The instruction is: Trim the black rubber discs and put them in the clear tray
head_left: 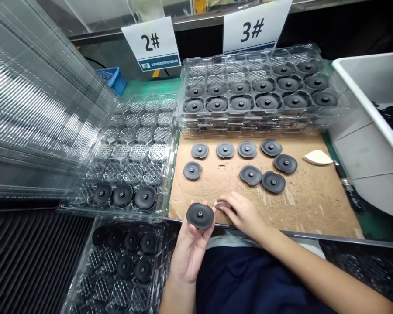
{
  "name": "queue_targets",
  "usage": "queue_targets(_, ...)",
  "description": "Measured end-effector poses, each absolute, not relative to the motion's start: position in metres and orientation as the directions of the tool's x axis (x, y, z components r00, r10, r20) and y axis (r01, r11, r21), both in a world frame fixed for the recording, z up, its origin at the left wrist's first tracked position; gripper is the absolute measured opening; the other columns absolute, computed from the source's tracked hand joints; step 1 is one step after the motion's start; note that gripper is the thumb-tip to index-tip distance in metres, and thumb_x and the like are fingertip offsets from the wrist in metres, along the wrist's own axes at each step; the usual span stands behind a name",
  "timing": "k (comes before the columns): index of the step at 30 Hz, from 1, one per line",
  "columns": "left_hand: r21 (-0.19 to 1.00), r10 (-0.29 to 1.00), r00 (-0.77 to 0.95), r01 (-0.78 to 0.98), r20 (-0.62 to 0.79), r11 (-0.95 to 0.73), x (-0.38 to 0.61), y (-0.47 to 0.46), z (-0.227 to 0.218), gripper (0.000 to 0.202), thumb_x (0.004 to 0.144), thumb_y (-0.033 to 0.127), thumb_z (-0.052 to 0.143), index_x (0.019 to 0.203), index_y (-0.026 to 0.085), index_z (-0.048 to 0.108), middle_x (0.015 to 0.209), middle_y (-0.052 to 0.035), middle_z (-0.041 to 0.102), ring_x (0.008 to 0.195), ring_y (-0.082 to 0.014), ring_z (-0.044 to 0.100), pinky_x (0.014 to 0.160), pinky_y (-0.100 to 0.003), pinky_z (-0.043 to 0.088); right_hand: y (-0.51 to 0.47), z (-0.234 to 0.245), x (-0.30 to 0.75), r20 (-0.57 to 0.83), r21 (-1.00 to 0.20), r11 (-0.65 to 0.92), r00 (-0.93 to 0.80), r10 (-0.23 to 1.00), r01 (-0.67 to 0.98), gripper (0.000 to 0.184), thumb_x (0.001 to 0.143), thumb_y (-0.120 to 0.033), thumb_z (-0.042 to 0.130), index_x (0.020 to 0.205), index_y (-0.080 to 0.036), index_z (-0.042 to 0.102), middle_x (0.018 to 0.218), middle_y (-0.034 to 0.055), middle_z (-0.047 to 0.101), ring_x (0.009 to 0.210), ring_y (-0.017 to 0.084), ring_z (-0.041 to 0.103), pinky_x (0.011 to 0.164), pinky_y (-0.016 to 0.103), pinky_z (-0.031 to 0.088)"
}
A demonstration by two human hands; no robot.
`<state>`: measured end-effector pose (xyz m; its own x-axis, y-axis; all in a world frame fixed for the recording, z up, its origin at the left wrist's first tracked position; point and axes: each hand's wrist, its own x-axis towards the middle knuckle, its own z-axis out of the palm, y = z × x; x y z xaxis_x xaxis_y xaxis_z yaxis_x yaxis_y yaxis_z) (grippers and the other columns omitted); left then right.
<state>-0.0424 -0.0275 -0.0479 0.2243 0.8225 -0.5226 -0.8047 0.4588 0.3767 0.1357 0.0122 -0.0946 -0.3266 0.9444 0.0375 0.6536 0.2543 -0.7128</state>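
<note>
The left hand (193, 246) holds a black disc (199, 216) with its fingers round the rim, at the near edge of the cardboard (309, 200). Just beside it, the right hand (245, 213) pinches a small pale piece (220, 204). Eight other discs (273, 183) lie farther back.

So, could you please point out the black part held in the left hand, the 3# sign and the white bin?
Black part (200, 214), head view: central stud.
3# sign (253, 30), head view: printed front.
White bin (363, 135), head view: outer side wall.
</note>
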Motion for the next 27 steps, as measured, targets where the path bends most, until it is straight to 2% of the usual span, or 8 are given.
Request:
queue_targets(3, 0.425, 0.823, 0.173, -0.789, -0.541, 0.444, -0.038, -0.025, -0.042, 0.041, 0.069, 0.026, 0.074, 0.109, 0.024, 0.066, 0.118, -0.0079, 0.066, 0.114, -0.0255, 0.057, 0.097, -0.032, 0.046, 0.025, -0.078, 0.138, 0.046, -0.728, 0.306, -0.401, 0.915, 0.614, 0.018, 0.087, -0.02, 0.049, 0.097, -0.018, 0.064, 0.081, 0.006, 0.066, 0.077, 0.018, 0.062, 0.071, 0.03, 0.05)
queue_targets(6, 0.469, 0.836, 0.182, -0.757, -0.517, 0.455, -0.027, -0.022, -0.034, 0.043, 0.066, 0.025, 0.076, 0.108, 0.023, 0.066, 0.118, -0.008, 0.066, 0.108, -0.0255, 0.061, 0.094, -0.032, 0.048, 0.036, -0.041, 0.138, 0.078, -0.745, 0.286, -0.348, 0.934, 0.602, 0.021, 0.089, -0.023, 0.048, 0.102, -0.018, 0.062, 0.089, 0.0061, 0.067, 0.08, 0.017, 0.061, 0.073, 0.03, 0.048)
queue_targets(10, 0.504, 0.838, 0.252, -0.702, -0.485, 0.503, -0.013, -0.017, -0.028, 0.046, 0.066, 0.03, 0.076, 0.109, 0.021, 0.066, 0.115, -0.009, 0.067, 0.103, -0.022, 0.063, 0.086, -0.025, 0.051, 0.02, 0.015, 0.127, 0.304, -0.756, 0.419, -0.296, 0.905, 0.503, 0.028, 0.09, -0.02, 0.041, 0.11, -0.012, 0.059, 0.088, 0.0082, 0.065, 0.08, 0.018, 0.057, 0.075, 0.033, 0.045)
queue_targets(15, 0.549, 0.818, 0.257, -0.634, -0.515, 0.545, 0.002, -0.014, -0.024, 0.044, 0.065, 0.028, 0.077, 0.108, 0.023, 0.066, 0.104, -0.0057, 0.07, 0.096, -0.02, 0.064, 0.08, -0.024, 0.053, 0.007, 0.036, 0.128, 0.155, -0.803, 0.391, -0.475, 0.866, 0.45, 0.023, 0.088, -0.012, 0.042, 0.098, -0.012, 0.062, 0.089, 0.0059, 0.067, 0.078, 0.016, 0.057, 0.072, 0.029, 0.044)
queue_targets(18, 0.571, 0.818, 0.266, -0.607, -0.509, 0.553, 0.01, -0.011, -0.017, 0.04, 0.064, 0.032, 0.078, 0.101, 0.021, 0.068, 0.093, -0.0039, 0.071, 0.096, -0.0189, 0.064, 0.085, -0.024, 0.051, 0.012, 0.033, 0.133, 0.329, -0.723, 0.465, -0.338, 0.882, 0.511, 0.025, 0.089, -0.013, 0.039, 0.1, -0.008, 0.061, 0.088, 0.0098, 0.066, 0.079, 0.018, 0.056, 0.074, 0.032, 0.042)
queue_targets(20, 0.586, 0.812, 0.287, -0.575, -0.509, 0.571, 0.01, -0.01, -0.012, 0.048, 0.061, 0.033, 0.079, 0.106, 0.022, 0.067, 0.098, -0.0043, 0.071, 0.101, -0.0202, 0.062, 0.088, -0.026, 0.049, 0.008, 0.033, 0.141, 0.389, -0.729, 0.51, -0.336, 0.857, 0.456, 0.025, 0.089, -0.012, 0.038, 0.103, -0.008, 0.059, 0.087, 0.0097, 0.065, 0.078, 0.017, 0.055, 0.073, 0.031, 0.042)
queue_targets(23, 0.552, 0.772, 0.345, -0.548, -0.534, 0.628, 0.009, -0.012, -0.007, 0.054, 0.055, 0.03, 0.083, 0.106, 0.024, 0.067, 0.106, -0.0035, 0.069, 0.097, -0.0186, 0.064, 0.081, -0.021, 0.051, -0.008, 0.037, 0.164, 0.264, -0.803, 0.453, -0.449, 0.853, 0.388, 0.021, 0.088, -0.011, 0.043, 0.101, -0.014, 0.059, 0.086, 0.0042, 0.066, 0.074, 0.013, 0.055, 0.069, 0.025, 0.041)
queue_targets(27, 0.51, 0.746, 0.381, -0.556, -0.546, 0.657, 0.024, -0.015, -0.006, 0.057, 0.047, 0.03, 0.087, 0.101, 0.023, 0.069, 0.098, -0.0019, 0.071, 0.091, -0.017, 0.065, 0.078, -0.02, 0.051, -0.018, 0.045, 0.186, 0.186, -0.707, 0.334, -0.293, 0.938, 0.623, 0.02, 0.089, -0.012, 0.044, 0.1, -0.014, 0.06, 0.083, 0.0041, 0.065, 0.072, 0.014, 0.054, 0.067, 0.027, 0.038)
